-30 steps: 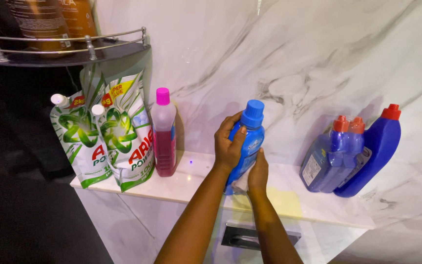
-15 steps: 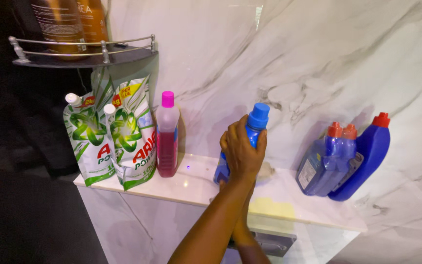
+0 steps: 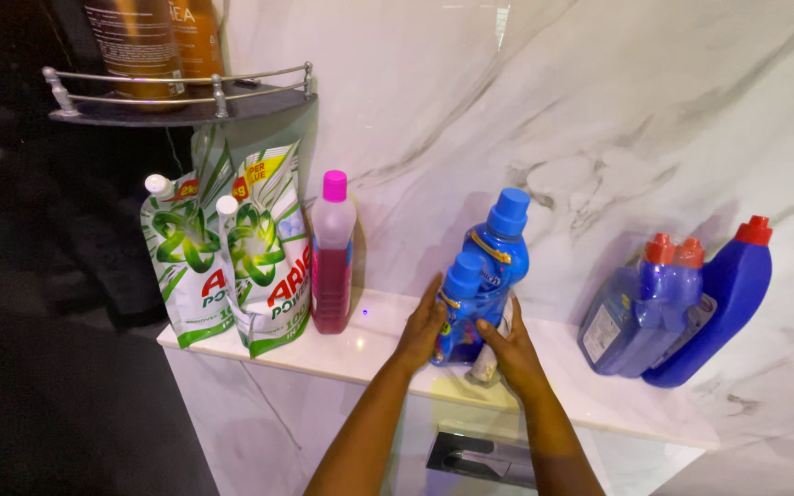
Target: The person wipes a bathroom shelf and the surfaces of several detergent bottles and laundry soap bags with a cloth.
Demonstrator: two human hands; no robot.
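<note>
Seen from above: a white marble ledge (image 3: 360, 354) along a marbled wall (image 3: 599, 119), with both hands at its middle.

Left hand (image 3: 422, 323) laid against the left side of a small blue bottle (image 3: 459, 312), fingers straight and pointing up, palm on the plastic; open and pressing, not wrapped around. Right hand (image 3: 507, 347) low on the right of the same bottle, thumb toward its base, fingers curled loosely around the bottom part and around something small and pale just beside it, too hidden to name. Grip looks partly closed, touching the bottle.

Small blue bottle upright on the ledge, blue cap on, directly in front of a taller blue bottle (image 3: 500, 248) with a blue cap; the 2 touching or almost touching, hard to tell which.

To the left, well apart from the hands: a pink bottle (image 3: 333, 262) with a magenta cap, upright, and next to it 2 green-and-white refill pouches (image 3: 227, 266) with white spouts, leaning on the wall. Above them a dark corner shelf (image 3: 186, 96) with a metal rail, carrying 2 brown bottles (image 3: 153, 37).

To the right, apart from the hands: 2 dark blue jugs with red caps (image 3: 640, 308), and a bigger blue jug (image 3: 723, 303) leaning behind them.

Below the ledge, between the forearms, a shiny metal fitting (image 3: 480, 456).
</note>
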